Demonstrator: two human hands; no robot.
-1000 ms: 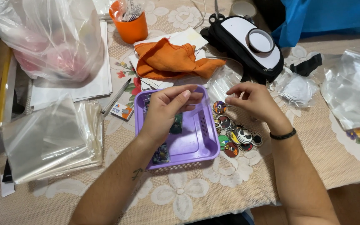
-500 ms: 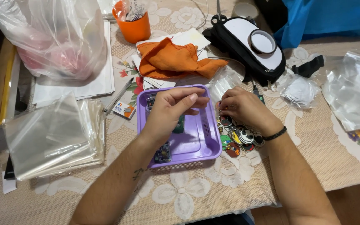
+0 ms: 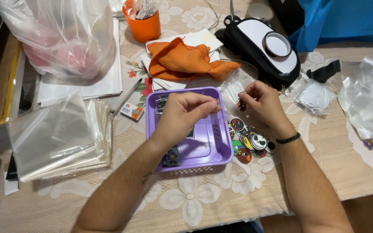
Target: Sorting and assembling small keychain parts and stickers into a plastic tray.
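Purple plastic is filling the middle of the lace-covered worktop (image 3: 195,207): a shallow perforated purple tray (image 3: 208,142), over which the left hand (image 3: 185,114) is hovering, fingertips pressed together on something too small to tell. At three o'clock the right hand (image 3: 262,101) is pinching a small round badge (image 3: 241,105) above the pile of round printed badges (image 3: 250,142). A loosening pinch could drop it among them.
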